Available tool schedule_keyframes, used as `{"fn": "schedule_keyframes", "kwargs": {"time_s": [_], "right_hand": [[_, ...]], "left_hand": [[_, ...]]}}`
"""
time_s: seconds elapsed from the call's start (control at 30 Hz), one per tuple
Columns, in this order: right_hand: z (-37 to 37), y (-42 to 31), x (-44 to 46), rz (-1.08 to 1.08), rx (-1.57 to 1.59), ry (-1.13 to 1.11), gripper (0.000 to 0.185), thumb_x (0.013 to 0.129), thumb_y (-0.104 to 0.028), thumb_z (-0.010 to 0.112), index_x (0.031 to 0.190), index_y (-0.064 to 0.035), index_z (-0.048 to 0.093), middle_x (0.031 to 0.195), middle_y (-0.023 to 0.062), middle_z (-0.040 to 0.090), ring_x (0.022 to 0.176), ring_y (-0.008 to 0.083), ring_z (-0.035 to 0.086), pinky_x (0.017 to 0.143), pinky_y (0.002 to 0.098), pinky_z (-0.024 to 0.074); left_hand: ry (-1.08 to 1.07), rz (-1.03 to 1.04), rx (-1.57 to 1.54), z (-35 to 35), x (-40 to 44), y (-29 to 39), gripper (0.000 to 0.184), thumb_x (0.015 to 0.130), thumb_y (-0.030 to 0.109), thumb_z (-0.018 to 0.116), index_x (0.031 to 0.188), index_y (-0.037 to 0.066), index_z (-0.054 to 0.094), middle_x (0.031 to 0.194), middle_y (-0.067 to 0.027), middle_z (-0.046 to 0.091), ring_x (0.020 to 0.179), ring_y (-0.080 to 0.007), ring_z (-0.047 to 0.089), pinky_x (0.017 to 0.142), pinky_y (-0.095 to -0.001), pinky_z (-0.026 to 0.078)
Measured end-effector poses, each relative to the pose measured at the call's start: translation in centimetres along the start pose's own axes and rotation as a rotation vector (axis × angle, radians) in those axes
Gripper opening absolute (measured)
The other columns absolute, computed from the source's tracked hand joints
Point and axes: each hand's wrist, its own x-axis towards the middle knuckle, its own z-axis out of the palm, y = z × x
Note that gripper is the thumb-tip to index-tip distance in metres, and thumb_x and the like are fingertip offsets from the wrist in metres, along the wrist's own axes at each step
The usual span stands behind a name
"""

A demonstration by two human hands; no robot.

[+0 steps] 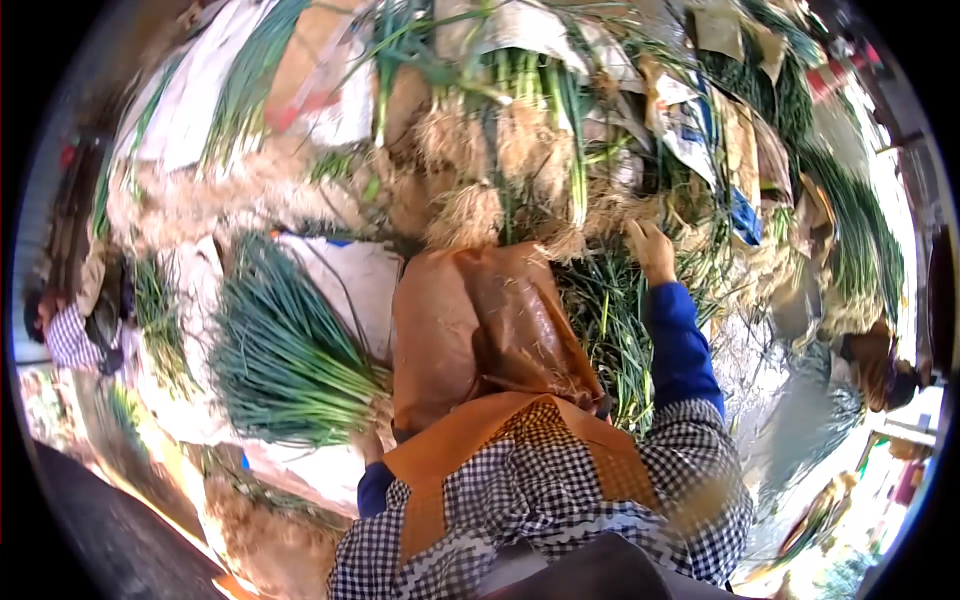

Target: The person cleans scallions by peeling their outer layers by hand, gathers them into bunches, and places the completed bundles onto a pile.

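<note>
A large fan of green onions lies to my left, its dark leaves spread over a white sack. At its pale root end is my left hand, closed around the base, with most fingers hidden. Beyond my right knee, my right hand reaches into dry roots and loose stalks. Its fingers are bent together among the roots, and what they hold is too small to make out. Unsorted green onions with shaggy roots lie just ahead of my knees.
A brown apron covers my lap. Cut leaves are piled by my right leg. More green onions lie on sacks at the back left, others at the far right. People sit at the left and right edges.
</note>
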Motion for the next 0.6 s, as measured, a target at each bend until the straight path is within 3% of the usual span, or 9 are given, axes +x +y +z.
{"fn": "schedule_keyframes", "kwargs": {"time_s": [0.1,0.2,0.3,0.37,0.4,0.47,0.5,0.53,0.6], "right_hand": [[4.9,0.0,4.2,-0.173,-0.077,0.070,0.051,0.079,-0.054,0.056,0.098,-0.0078,0.065,0.087,0.0186,0.065,0.086,0.0340,0.061,0.077,0.0383,0.0465],[6.8,-5.6,3.7,-0.208,-0.254,-0.035,0.057,0.074,-0.056,0.060,0.104,-0.0065,0.063,0.095,0.0187,0.064,0.091,0.0314,0.062,0.079,0.0376,0.0466],[5.7,-9.0,2.4,-0.157,-0.048,-0.198,0.053,0.078,-0.048,0.062,0.092,0.0035,0.059,0.083,0.0197,0.063,0.079,0.0284,0.061,0.070,0.0374,0.0466],[4.1,-10.0,0.4,-0.095,0.378,-0.257,0.039,0.081,-0.037,0.063,0.089,0.0008,0.059,0.073,0.0062,0.058,0.065,0.0142,0.052,0.062,0.0284,0.0436],[2.3,-10.9,-1.9,-0.068,0.645,-0.320,0.033,0.082,-0.032,0.064,0.089,-0.0009,0.059,0.072,0.0015,0.056,0.063,0.0095,0.048,0.060,0.0249,0.0420],[2.5,-9.9,-4.8,-0.006,0.802,-0.369,0.036,0.081,-0.030,0.066,0.102,-0.0014,0.060,0.074,-0.0010,0.057,0.067,0.0075,0.050,0.060,0.0212,0.0416],[3.1,-9.4,-6.2,-0.086,0.872,-0.308,0.030,0.083,-0.029,0.065,0.096,-0.0032,0.060,0.072,-0.0015,0.056,0.063,0.0082,0.050,0.057,0.0205,0.0404],[2.7,-10.1,-7.7,-0.007,0.963,-0.381,0.024,0.085,-0.027,0.062,0.092,-0.0039,0.060,0.071,-0.0022,0.056,0.059,0.0073,0.048,0.055,0.0208,0.0396],[2.9,-8.3,-7.8,0.004,0.979,-0.451,0.022,0.087,-0.024,0.059,0.092,-0.0031,0.059,0.071,-0.0013,0.056,0.059,0.0065,0.048,0.054,0.0202,0.0386]], "left_hand": [[0.041,-0.193,0.794,-1.9,-4.4,12.8,0.049,0.079,0.033,0.060,0.112,-0.003,0.054,0.104,-0.0254,0.056,0.101,-0.0363,0.053,0.086,-0.0401,0.043],[0.420,0.503,0.417,-1.3,-6.5,23.9,0.029,0.083,0.020,0.057,0.102,-0.002,0.062,0.103,-0.0185,0.062,0.093,-0.0298,0.060,0.082,-0.0369,0.047],[0.091,0.913,-0.079,5.7,-9.9,37.3,0.019,0.086,0.007,0.055,0.103,0.000,0.060,0.102,-0.0122,0.063,0.091,-0.0201,0.059,0.082,-0.0307,0.047],[-0.491,0.777,-0.510,11.6,-15.1,43.4,0.021,0.086,0.008,0.055,0.105,0.002,0.060,0.109,-0.0093,0.059,0.100,-0.0178,0.055,0.092,-0.0288,0.041],[-0.634,0.880,-0.370,13.8,-17.8,45.5,0.025,0.087,0.011,0.055,0.110,0.001,0.057,0.118,-0.0113,0.053,0.112,-0.0198,0.048,0.098,-0.0310,0.036],[-0.987,0.410,-0.562,21.6,-19.4,44.0,0.033,0.088,0.013,0.055,0.118,0.000,0.052,0.130,-0.0121,0.043,0.124,-0.0181,0.036,0.101,-0.0319,0.032],[-0.989,0.201,-0.495,24.3,-20.1,43.3,0.031,0.088,0.014,0.057,0.116,0.001,0.054,0.123,-0.0078,0.049,0.116,-0.0161,0.043,0.097,-0.0289,0.035],[-1.177,0.171,-0.588,25.4,-20.4,42.5,0.026,0.088,0.015,0.057,0.110,0.002,0.056,0.110,-0.0032,0.055,0.105,-0.0127,0.050,0.091,-0.0249,0.039],[-1.147,0.238,-0.618,27.4,-20.9,41.0,0.018,0.089,0.017,0.054,0.102,0.005,0.059,0.097,-0.0001,0.059,0.089,-0.0097,0.055,0.078,-0.0224,0.045]]}}
